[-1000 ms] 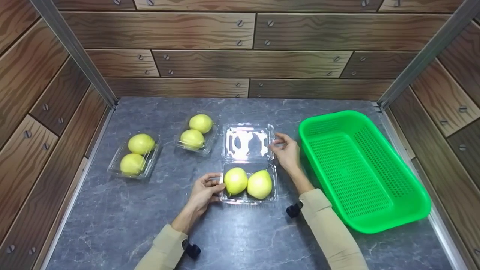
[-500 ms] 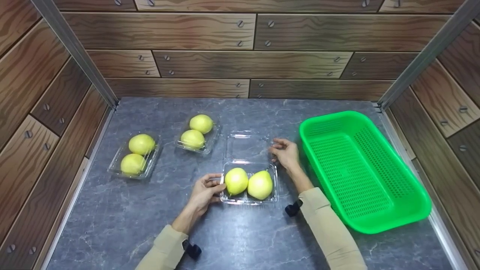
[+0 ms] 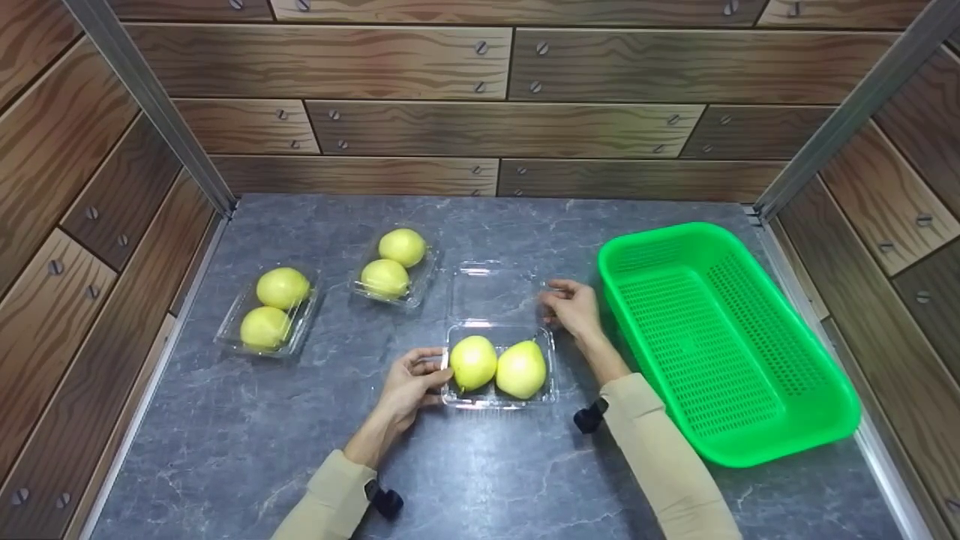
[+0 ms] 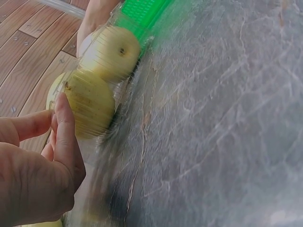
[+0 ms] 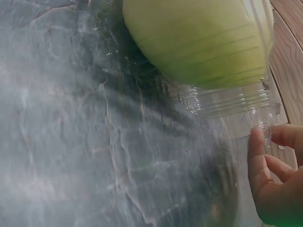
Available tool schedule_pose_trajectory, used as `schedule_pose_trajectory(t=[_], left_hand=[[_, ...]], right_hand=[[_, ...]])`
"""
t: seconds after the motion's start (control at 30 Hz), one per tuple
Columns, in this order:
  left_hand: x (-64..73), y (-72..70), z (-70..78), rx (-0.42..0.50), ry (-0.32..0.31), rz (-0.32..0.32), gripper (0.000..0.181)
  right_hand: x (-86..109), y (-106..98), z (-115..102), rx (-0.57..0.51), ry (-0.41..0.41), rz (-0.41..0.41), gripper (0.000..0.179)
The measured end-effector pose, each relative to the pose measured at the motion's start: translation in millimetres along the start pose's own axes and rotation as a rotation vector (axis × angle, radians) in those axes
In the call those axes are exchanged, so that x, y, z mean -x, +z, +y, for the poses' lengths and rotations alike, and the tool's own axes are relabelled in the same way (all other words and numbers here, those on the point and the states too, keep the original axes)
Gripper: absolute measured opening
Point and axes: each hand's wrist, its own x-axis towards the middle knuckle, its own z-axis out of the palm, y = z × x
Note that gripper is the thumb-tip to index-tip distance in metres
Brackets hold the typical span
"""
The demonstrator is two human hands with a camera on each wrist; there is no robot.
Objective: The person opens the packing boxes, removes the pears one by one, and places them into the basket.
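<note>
A clear plastic clamshell box (image 3: 459, 399) stands in the middle of the table, its lid (image 3: 495, 294) folded back away from the person. Two yellow-green pears sit side by side in its base, a left pear (image 3: 472, 363) and a right pear (image 3: 521, 370). My left hand (image 3: 405, 384) pinches the base's left rim between thumb and fingers, as the left wrist view also shows. At the lid's right edge, my right hand (image 3: 574, 306) pinches the thin plastic between thumb and forefinger; the right wrist view shows this edge (image 5: 260, 120) close up.
To the right lies a green perforated basket (image 3: 686, 345), close beside the right forearm. Two more clear boxes stand on the left, a nearer box (image 3: 232, 346) and a farther box (image 3: 412, 300), each with two yellow-green fruits. Wood-patterned walls (image 3: 420, 127) enclose the grey table (image 3: 262, 450).
The bright glare on the lid has vanished and its far edge appears a little lower in the view. My right hand has shifted slightly towards the person. The left hand stays put.
</note>
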Motion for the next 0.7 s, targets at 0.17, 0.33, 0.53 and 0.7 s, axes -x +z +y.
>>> schedule_pose_trajectory(t=[0.17, 0.33, 0.53, 0.7], left_hand=[[-0.7, 0.5, 0.3, -0.002, -0.006, 0.008, 0.05], [-1.4, -1.0, 0.5, -0.006, -0.007, 0.017, 0.049], [-0.9, -1.0, -0.9, 0.0, -0.007, 0.017, 0.048], [0.4, 1.1, -1.8, 0.014, -0.005, 0.015, 0.048]], right_hand=[[11.4, -1.8, -9.9, 0.25, -0.077, 0.042, 0.045], [30.5, -1.5, -24.6, 0.427, -0.204, 0.051, 0.048], [57.5, -0.2, -46.4, 0.522, -0.348, -0.007, 0.052], [79.8, -1.8, -63.1, 0.621, -0.433, -0.11, 0.055]])
